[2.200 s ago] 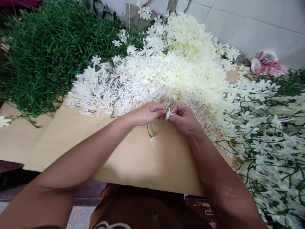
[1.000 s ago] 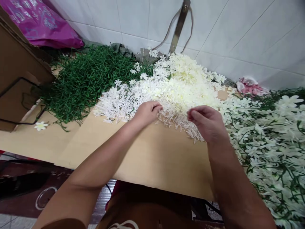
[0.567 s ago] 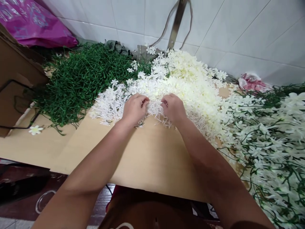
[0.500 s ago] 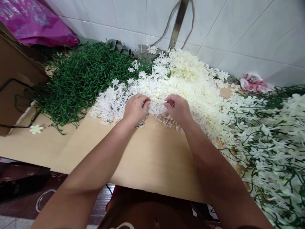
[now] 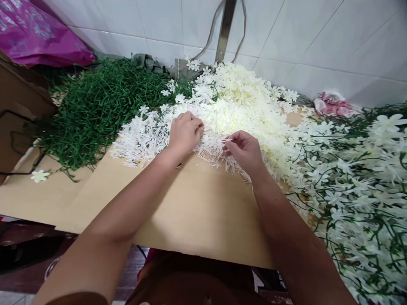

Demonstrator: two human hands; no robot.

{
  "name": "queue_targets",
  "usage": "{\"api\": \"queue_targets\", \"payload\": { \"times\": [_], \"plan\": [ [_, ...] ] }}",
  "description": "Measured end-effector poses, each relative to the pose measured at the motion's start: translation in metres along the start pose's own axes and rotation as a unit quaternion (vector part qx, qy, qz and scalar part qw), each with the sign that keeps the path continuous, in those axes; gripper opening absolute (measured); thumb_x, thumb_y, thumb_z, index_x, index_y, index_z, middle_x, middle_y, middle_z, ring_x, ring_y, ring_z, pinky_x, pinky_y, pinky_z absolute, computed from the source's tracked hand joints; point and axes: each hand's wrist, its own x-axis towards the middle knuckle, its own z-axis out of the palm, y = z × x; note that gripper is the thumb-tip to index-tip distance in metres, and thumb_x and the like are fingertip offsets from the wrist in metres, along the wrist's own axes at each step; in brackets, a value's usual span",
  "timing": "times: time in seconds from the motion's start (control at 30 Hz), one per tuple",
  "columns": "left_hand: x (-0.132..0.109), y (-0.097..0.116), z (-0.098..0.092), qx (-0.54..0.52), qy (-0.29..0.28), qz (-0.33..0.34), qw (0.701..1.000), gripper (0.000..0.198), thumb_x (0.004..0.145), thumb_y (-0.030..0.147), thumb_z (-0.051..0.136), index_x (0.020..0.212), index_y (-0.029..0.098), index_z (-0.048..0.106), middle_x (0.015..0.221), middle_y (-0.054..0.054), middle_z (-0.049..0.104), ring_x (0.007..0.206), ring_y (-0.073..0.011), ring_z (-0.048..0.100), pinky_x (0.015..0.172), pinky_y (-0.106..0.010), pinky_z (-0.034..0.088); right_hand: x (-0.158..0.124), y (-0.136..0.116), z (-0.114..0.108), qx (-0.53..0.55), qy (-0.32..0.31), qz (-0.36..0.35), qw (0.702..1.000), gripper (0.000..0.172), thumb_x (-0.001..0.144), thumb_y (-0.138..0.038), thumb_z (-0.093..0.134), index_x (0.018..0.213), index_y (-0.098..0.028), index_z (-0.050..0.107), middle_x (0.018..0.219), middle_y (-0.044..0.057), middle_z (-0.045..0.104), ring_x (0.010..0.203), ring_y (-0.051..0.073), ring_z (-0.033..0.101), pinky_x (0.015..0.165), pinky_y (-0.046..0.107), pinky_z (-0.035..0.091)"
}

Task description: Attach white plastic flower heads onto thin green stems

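The right hand (image 5: 244, 151) pinches a thin white stamen piece (image 5: 227, 140) between thumb and forefinger, just above the near edge of the white stamen pile (image 5: 149, 135). The left hand (image 5: 185, 132) is curled, fingertips pressed together and dug into the same pile at its 3 o'clock side; what it holds, if anything, cannot be told. The two hands are near each other, not touching.

Beyond the hands, at 12 o'clock, lies a mound of cream petals (image 5: 248, 106), touching the stamen pile. At 9 to 10 o'clock a heap of green stems (image 5: 95, 101) spreads out, with a single loose flower (image 5: 40, 175) near its lower edge. At 3 to 4 o'clock lies a mass of assembled flower sprigs (image 5: 359, 186), white blooms on green stems.

None of these sits in a container; all rest directly on tan cardboard sheets (image 5: 197, 212). A white tiled wall (image 5: 318, 38) stands behind. A magenta bag (image 5: 34, 38) is at 10 o'clock, a pink crumpled bag (image 5: 330, 105) at 2 o'clock.
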Motion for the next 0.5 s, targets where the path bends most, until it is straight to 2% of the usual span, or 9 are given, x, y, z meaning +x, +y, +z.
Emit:
{"api": "queue_targets", "payload": {
  "times": [0.13,0.2,0.27,0.33,0.4,0.5],
  "plan": [
    [0.002,0.003,-0.01,-0.112,0.015,-0.071,0.991,0.008,0.08,0.019,0.056,0.077,0.016,0.063,0.081,-0.004,0.062,0.073,-0.0158,0.052,0.07,-0.032,0.038,0.001,0.007,-0.009,-0.033,0.009,0.003,0.999,0.006,0.068,-0.019,0.059,0.071,-0.019,0.055,0.063,-0.002,0.058,0.055,0.01,0.058,0.049,0.024,0.051],
    [-0.004,0.007,-0.016,-0.176,0.018,-0.102,0.979,0.006,0.078,0.02,0.057,0.074,0.017,0.059,0.073,-0.001,0.059,0.066,-0.0131,0.048,0.066,-0.03,0.036,0.001,0.01,-0.01,-0.075,0.024,-0.022,0.997,0.011,0.067,-0.015,0.058,0.077,-0.019,0.056,0.066,-0.002,0.058,0.057,0.01,0.057,0.051,0.025,0.049],
    [-0.012,0.014,-0.02,-0.27,-0.01,-0.135,0.953,0.007,0.077,0.02,0.057,0.071,0.017,0.055,0.065,0.001,0.055,0.061,-0.0115,0.047,0.062,-0.027,0.035,0.0,0.01,-0.008,-0.102,0.045,-0.071,0.991,0.018,0.066,-0.013,0.058,0.083,-0.019,0.058,0.078,0.001,0.061,0.065,0.011,0.058,0.056,0.026,0.049],
    [-0.021,0.02,-0.023,-0.374,-0.056,-0.171,0.91,0.009,0.076,0.02,0.057,0.07,0.018,0.051,0.06,0.003,0.051,0.057,-0.0104,0.047,0.059,-0.025,0.035,-0.002,0.006,-0.002,-0.089,0.045,-0.103,0.99,0.018,0.069,-0.016,0.061,0.087,-0.019,0.061,0.088,0.004,0.062,0.075,0.013,0.059,0.062,0.027,0.05],
    [-0.031,0.026,-0.025,-0.442,-0.09,-0.191,0.872,0.01,0.074,0.02,0.059,0.069,0.018,0.051,0.059,0.004,0.051,0.056,-0.0094,0.046,0.059,-0.024,0.035,-0.005,0.002,0.006,-0.045,0.005,-0.084,0.995,0.019,0.073,-0.028,0.066,0.089,-0.019,0.062,0.087,0.004,0.063,0.078,0.014,0.06,0.064,0.028,0.051],
    [-0.044,0.03,-0.027,-0.468,-0.119,-0.194,0.854,0.013,0.072,0.024,0.063,0.069,0.017,0.053,0.06,0.004,0.05,0.056,-0.008,0.043,0.058,-0.023,0.034,-0.009,0.002,0.016,0.009,-0.08,-0.013,0.997,0.03,0.072,-0.044,0.071,0.084,-0.018,0.062,0.073,0.001,0.062,0.067,0.012,0.057,0.062,0.028,0.05]
  ]
}}
